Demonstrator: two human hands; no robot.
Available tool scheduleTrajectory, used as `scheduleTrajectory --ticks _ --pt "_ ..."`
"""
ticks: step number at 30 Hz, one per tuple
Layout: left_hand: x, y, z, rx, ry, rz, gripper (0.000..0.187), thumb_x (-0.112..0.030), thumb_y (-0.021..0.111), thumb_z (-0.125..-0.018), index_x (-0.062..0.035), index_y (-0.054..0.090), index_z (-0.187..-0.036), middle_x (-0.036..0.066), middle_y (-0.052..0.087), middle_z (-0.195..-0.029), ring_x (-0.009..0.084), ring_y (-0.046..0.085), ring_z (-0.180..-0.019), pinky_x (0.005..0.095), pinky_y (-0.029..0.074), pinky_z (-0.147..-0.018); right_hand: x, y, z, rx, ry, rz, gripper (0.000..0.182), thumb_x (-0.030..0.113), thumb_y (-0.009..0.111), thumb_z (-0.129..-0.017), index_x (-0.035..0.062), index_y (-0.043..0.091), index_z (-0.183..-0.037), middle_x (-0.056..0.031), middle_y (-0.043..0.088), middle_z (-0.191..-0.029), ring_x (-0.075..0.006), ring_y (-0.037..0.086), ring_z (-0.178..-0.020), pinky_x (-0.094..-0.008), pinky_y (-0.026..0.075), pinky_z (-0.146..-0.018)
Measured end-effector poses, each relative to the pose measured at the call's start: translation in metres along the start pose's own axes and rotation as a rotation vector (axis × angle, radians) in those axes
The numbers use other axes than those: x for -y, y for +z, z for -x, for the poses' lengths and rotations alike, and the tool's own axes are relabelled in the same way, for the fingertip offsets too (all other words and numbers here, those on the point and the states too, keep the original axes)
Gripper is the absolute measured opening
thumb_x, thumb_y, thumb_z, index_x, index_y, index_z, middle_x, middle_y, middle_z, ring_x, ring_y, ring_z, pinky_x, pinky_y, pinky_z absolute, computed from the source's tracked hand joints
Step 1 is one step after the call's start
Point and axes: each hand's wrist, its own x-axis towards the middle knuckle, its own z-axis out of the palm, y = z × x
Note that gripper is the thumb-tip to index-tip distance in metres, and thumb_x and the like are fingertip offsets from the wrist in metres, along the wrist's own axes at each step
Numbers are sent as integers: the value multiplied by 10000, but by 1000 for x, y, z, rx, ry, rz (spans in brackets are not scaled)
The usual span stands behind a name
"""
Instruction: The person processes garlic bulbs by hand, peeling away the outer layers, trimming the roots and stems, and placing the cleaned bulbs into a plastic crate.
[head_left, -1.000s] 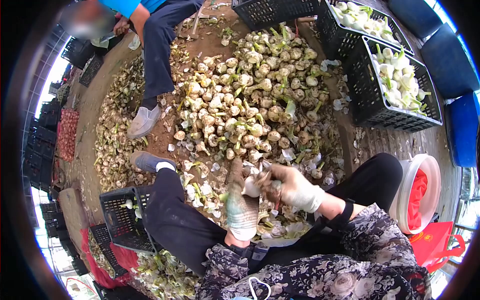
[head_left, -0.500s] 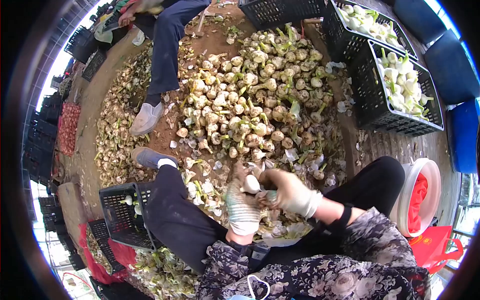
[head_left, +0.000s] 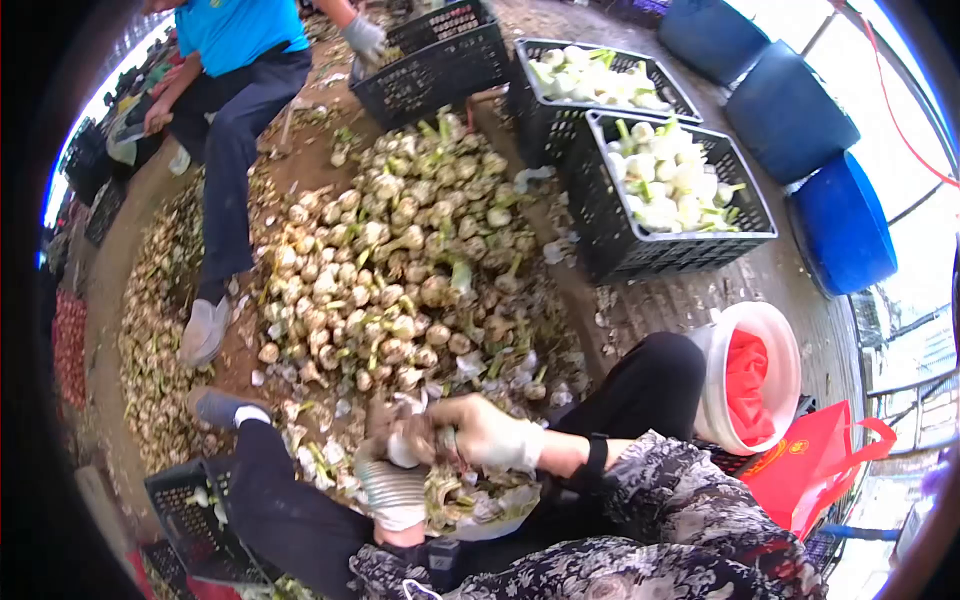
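In the head view my left hand, in a striped, dirt-stained glove, is closed around a white garlic bulb. My right hand, in a pale glove, is closed at the same bulb's stem and brownish peel; motion blurs its fingertips. Both hands meet low in front of my lap. Just beyond them lies a big heap of unpeeled garlic with green stems and soil on the skins. Loose peels and leaves lie beneath my hands.
Black crates of white garlic stand right of the heap. A white bucket with red cloth and a red bag sit by my knee. Across the heap sits a person in blue; another gloved hand reaches a black crate.
The view has turned up and right, so the heap and my hands appear further left and lower. A gloved hand at the far crate has come into view. My hands stay together at the bulb.
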Motion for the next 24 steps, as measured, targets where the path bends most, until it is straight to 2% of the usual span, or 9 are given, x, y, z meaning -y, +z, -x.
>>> scheduleTrajectory --ticks 6,9,12,13,15,17,19,20,24 --pt "5 28 8 -131 150 -214 419 -228 545 -848 -80 522 -1240 56 616 -1005 174 604 -812 267 504 -737 10 -18 10 97 125 46 742 186 641 -794 -2 210 -1369 -210 636 -951 -268 667 -747 -360 536 -643" --pt "21 35 19 -196 -19 -170 469 -262 581 -848 -84 491 -1272 35 592 -1001 147 561 -852 260 475 -718 -33 10 -3 -172 -473 364 619 171 643 -771 20 405 -1322 -205 633 -992 -296 656 -804 -356 534 -675" --pt "18 22 14 10 285 -545 453 -284 542 -901 -90 443 -1298 60 533 -1158 222 512 -984 334 422 -862 26 -34 5 -348 111 -74 397 165 627 -824 -19 545 -1167 -99 640 -855 -184 637 -840 -291 536 -730" --pt "15 25 9 -59 565 -1053 433 -295 525 -920 -96 430 -1293 60 503 -1220 263 491 -1014 367 392 -918 -9 -66 1 -371 -129 -694 374 171 575 -864 -14 508 -1181 -96 617 -901 -160 617 -796 -242 539 -680" --pt "2 29 10 -185 277 -185 370 -293 511 -927 -76 467 -1224 57 498 -1202 249 480 -1012 392 378 -934 -6 -116 -2 -174 -514 -1249 463 224 550 -883 9 395 -1263 -141 493 -1172 -207 551 -967 -235 537 -726" --pt "-2 5 1 -211 253 -87 313 -322 500 -930 -77 512 -1124 52 503 -1161 229 480 -993 405 368 -946 25 -117 -10 -32 -667 -1077 469 198 569 -882 44 408 -1294 -108 555 -1125 -180 579 -948 -286 537 -778" --pt "-2 10 1 -268 196 -54 266 -319 509 -924 -85 541 -1046 48 507 -1129 214 478 -974 395 382 -931 7 -114 -26 -423 -449 375 392 129 551 -894 36 464 -1265 -95 618 -1012 -159 614 -856 -284 535 -737" --pt "-2 11 1 -271 157 -60 243 -298 517 -920 -79 550 -1021 44 516 -1116 213 485 -974 394 392 -920 4 -101 -41 -576 127 -409 353 78 550 -890 33 512 -1238 -96 649 -922 -165 626 -775 -281 528 -665" --pt "-9 20 1 -285 102 -72 219 -214 553 -897 -39 589 -1023 38 589 -1002 193 549 -899 353 438 -887 -56 -76 -109 -477 372 409 320 172 531 -870 77 601 -1167 -169 651 -1024 -195 638 -815 -306 503 -710"
